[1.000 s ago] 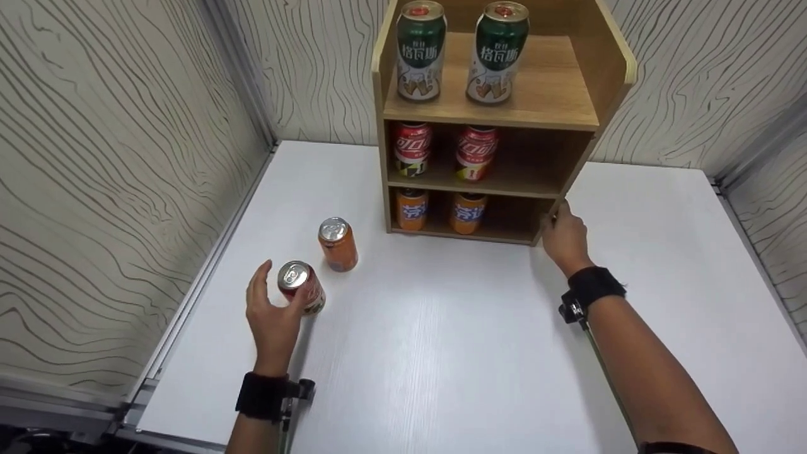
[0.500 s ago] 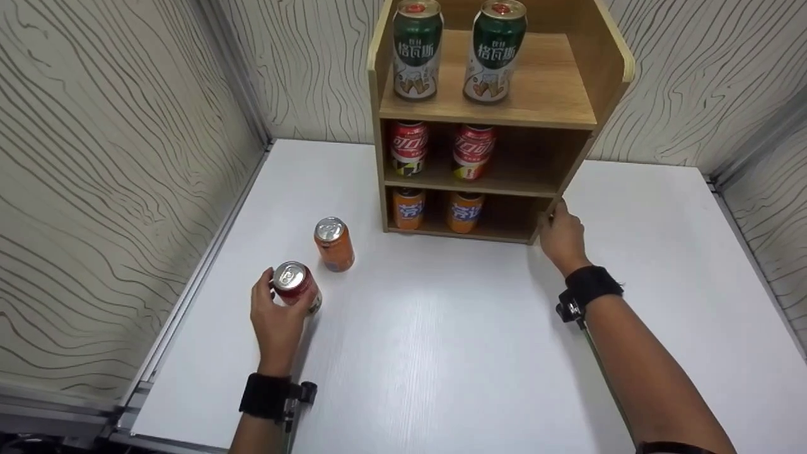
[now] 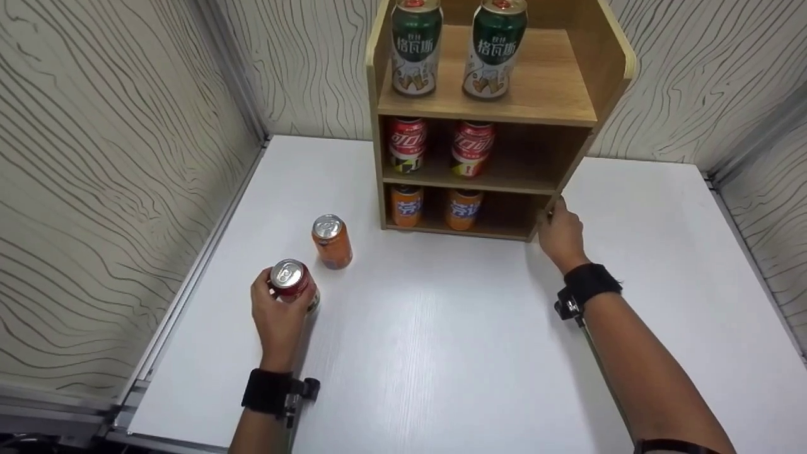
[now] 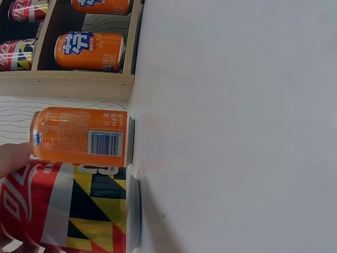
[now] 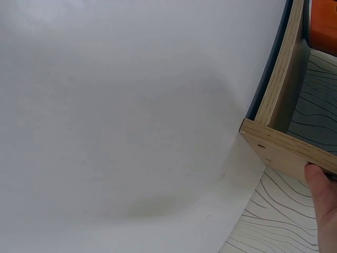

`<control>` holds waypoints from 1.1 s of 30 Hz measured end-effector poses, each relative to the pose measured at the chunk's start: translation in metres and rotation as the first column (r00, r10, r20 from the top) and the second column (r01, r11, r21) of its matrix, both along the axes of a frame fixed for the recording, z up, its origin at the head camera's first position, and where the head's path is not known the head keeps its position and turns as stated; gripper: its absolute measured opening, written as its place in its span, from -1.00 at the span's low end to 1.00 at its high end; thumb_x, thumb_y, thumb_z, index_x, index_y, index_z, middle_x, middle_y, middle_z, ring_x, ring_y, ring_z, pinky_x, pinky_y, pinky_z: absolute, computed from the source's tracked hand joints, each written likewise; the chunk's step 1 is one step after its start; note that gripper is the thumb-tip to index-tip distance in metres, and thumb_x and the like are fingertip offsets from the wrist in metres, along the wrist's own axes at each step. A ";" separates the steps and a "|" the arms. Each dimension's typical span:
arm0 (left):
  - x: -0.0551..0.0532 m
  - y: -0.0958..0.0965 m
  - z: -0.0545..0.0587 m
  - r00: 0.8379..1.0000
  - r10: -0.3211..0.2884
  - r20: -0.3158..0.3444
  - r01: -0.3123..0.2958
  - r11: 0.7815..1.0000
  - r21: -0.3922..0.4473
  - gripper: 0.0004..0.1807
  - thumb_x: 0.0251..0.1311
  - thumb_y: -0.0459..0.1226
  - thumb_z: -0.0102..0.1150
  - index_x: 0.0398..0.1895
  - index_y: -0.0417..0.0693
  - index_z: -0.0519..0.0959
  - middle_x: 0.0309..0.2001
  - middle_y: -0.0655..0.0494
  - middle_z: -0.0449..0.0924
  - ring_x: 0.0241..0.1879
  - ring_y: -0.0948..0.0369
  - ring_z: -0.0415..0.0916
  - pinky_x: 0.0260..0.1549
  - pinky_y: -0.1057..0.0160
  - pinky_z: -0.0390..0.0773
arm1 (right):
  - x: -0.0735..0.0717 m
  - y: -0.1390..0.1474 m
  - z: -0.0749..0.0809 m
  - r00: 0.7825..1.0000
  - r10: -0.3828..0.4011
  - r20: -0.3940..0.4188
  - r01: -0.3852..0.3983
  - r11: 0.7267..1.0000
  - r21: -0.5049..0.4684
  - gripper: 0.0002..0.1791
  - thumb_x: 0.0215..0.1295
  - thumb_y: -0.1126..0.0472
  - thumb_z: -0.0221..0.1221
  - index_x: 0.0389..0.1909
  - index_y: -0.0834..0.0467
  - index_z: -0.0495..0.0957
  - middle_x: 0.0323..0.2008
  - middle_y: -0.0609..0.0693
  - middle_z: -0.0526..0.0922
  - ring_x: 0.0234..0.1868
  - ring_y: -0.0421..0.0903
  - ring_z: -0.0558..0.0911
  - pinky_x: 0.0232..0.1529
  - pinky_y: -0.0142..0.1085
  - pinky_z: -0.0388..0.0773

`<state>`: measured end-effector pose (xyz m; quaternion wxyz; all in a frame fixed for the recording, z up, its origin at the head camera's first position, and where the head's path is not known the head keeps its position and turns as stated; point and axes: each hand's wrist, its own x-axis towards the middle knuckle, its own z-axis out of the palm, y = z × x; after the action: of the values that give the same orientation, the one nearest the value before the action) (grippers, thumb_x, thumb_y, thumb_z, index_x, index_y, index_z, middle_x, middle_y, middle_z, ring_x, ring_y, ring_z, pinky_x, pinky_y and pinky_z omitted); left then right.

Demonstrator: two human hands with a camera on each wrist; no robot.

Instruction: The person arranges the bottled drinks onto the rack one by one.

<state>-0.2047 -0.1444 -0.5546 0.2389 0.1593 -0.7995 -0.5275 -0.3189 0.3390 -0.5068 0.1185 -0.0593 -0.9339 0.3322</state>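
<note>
My left hand (image 3: 277,318) grips a red cola can (image 3: 289,273), fingers on its far left side and thumb on its right. The can stands upright on the white table. In the left wrist view its yellow-and-black patterned base (image 4: 97,211) shows, with the thumb (image 4: 13,158) near its top. Just behind it stands an orange soda can (image 3: 334,246), untouched. My right hand (image 3: 561,236) holds the lower right side of a wooden shelf (image 3: 485,112). The right wrist view shows a digit (image 5: 317,182) against the side panel; the other fingers are mostly hidden.
Two green-and-white cans (image 3: 416,53) stand on the shelf's top level. Two red cans (image 3: 471,148) occupy the middle level, left and centre. Two orange cans (image 3: 463,209) sit in the bottom one. Patterned walls (image 3: 126,189) surround the white table (image 3: 410,353).
My left fingers have closed from a wide spread around the red cola can. The right hand stays on the shelf's side. The head view has shifted slightly.
</note>
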 end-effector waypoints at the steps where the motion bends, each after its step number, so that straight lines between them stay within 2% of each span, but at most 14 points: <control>1: 0.000 -0.001 0.000 1.000 -0.003 -0.005 0.003 1.000 0.002 -0.17 -0.01 -0.42 0.56 0.35 -0.39 0.37 0.27 -0.33 0.47 0.31 -0.18 0.48 0.30 -0.14 0.53 | 0.000 0.000 0.000 1.000 0.000 -0.004 0.000 1.000 0.000 -0.50 0.62 0.26 -0.07 0.45 0.41 0.29 0.19 0.52 0.61 0.14 0.43 0.68 0.13 0.23 0.61; 9: -0.001 -0.005 -0.003 0.999 0.005 -0.037 -0.005 1.000 -0.012 -0.18 -0.05 -0.44 0.59 0.34 -0.40 0.43 0.25 -0.30 0.54 0.25 -0.13 0.54 0.21 -0.08 0.58 | 0.000 0.000 -0.001 1.000 0.007 -0.021 -0.007 1.000 0.017 -0.50 0.62 0.26 -0.06 0.44 0.43 0.29 0.14 0.55 0.62 0.12 0.45 0.69 0.09 0.24 0.62; 16: 0.001 -0.007 0.000 0.991 -0.009 -0.131 -0.001 0.998 -0.070 -0.18 -0.14 -0.44 0.66 0.28 -0.41 0.49 0.17 -0.28 0.61 0.18 -0.05 0.59 0.12 0.13 0.59 | 0.000 0.002 -0.003 1.000 0.003 -0.025 -0.002 0.999 0.033 -0.51 0.63 0.23 -0.08 0.38 0.47 0.32 0.02 0.54 0.67 -0.02 0.41 0.74 -0.08 0.15 0.61; 22: 0.003 -0.008 0.003 0.986 -0.021 -0.164 0.008 0.997 -0.081 -0.19 -0.14 -0.45 0.66 0.27 -0.41 0.51 0.16 -0.27 0.62 0.18 -0.02 0.59 0.14 0.11 0.61 | 0.001 0.002 -0.003 1.000 0.008 -0.021 -0.007 0.999 0.034 -0.53 0.63 0.22 -0.08 0.34 0.48 0.35 -0.03 0.54 0.68 -0.07 0.40 0.74 -0.12 0.12 0.60; 29: 0.004 -0.008 0.010 0.978 -0.058 -0.201 0.043 0.996 -0.078 -0.17 -0.13 -0.44 0.67 0.30 -0.40 0.51 0.18 -0.26 0.61 0.21 0.02 0.57 0.11 0.55 0.50 | 0.001 0.003 -0.002 1.000 0.009 -0.014 -0.009 1.000 0.022 -0.51 0.63 0.22 -0.07 0.38 0.47 0.32 0.05 0.55 0.66 0.00 0.41 0.73 -0.04 0.15 0.62; 33: 0.005 -0.009 0.018 0.972 -0.073 -0.225 0.059 0.996 -0.066 -0.16 -0.15 -0.48 0.67 0.30 -0.41 0.51 0.18 -0.26 0.61 0.19 0.08 0.56 0.09 0.59 0.48 | 0.000 0.003 -0.002 1.000 0.004 -0.011 -0.004 1.000 0.023 -0.51 0.63 0.22 -0.08 0.39 0.46 0.32 0.05 0.54 0.66 0.01 0.41 0.73 -0.04 0.16 0.62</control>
<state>-0.1993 -0.1530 -0.5368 0.3159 0.0642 -0.7870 -0.5261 -0.3188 0.3422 -0.5093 0.1235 -0.0543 -0.9370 0.3221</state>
